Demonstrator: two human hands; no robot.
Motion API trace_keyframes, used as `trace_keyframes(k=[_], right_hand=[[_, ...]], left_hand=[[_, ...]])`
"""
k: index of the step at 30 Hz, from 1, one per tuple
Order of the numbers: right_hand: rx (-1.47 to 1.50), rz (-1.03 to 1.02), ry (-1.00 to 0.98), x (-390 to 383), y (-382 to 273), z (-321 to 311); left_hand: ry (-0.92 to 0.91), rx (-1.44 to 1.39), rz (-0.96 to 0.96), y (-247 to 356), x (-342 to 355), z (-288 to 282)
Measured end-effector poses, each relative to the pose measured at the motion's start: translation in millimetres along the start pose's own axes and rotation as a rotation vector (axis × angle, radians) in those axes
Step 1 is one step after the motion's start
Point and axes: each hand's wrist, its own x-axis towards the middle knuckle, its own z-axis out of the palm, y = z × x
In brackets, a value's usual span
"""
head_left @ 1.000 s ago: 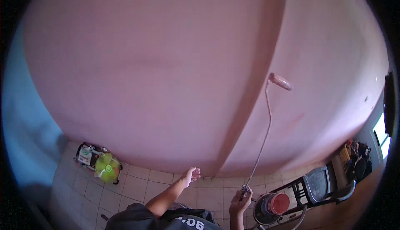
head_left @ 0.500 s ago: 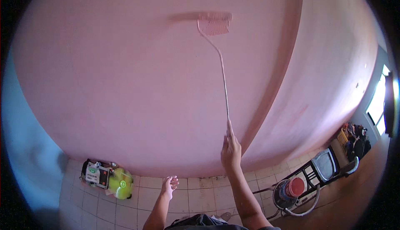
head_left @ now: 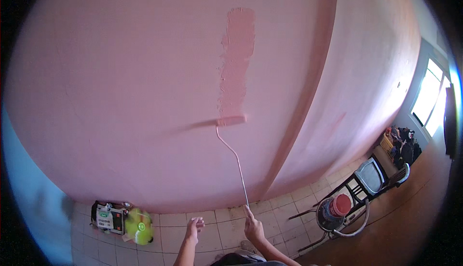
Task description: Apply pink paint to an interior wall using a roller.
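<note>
The roller [head_left: 233,121] has moved down, lengthening the pink strip [head_left: 236,63].

Can't see the grip of the paint roller [head_left: 232,120] at all because the right hand [head_left: 253,227] wraps right over it, and both forearms [head_left: 186,252] get chopped off by the bottom edge. The lime-green fan [head_left: 139,226] is too blurry to pick out blades, and no clue if the bucket [head_left: 338,206]'s red top is a lid or paint. That dark pile [head_left: 406,146] near the window [head_left: 426,95] is too small to sort out, honestly.
</note>
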Motion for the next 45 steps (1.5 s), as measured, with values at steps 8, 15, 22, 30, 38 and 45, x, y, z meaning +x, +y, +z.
trace_keyframes(k=[8,15,22,30,38,45], right_hand=[[-0.061,-0.394,0.246,155.5,-161.0,-118.6],[-0.138,-0.344,0.272,158.6,-113.5,-97.0],[-0.204,0.129,-0.127,2.8,58.1,-53.3],[0.013,-0.233,0.147,145.1,-93.0,-124.2],[0.037,-0.31,0.316,192.0,-77.7,-142.9],[-0.062,0.098,0.044,25.1,54.5,-57.2]], left_hand=[[-0.356,0.461,0.886,230.2,-52.3,228.1],[-0.019,0.239,1.252,247.8,-85.5,267.4],[0.031,0.586,0.639,50.4,-27.5,102.3],[-0.071,0.283,0.472,44.3,-58.8,88.8],[-0.115,0.098,0.716,101.5,-83.0,139.7],[-0.034,0.213,0.497,47.6,-90.7,90.1]])
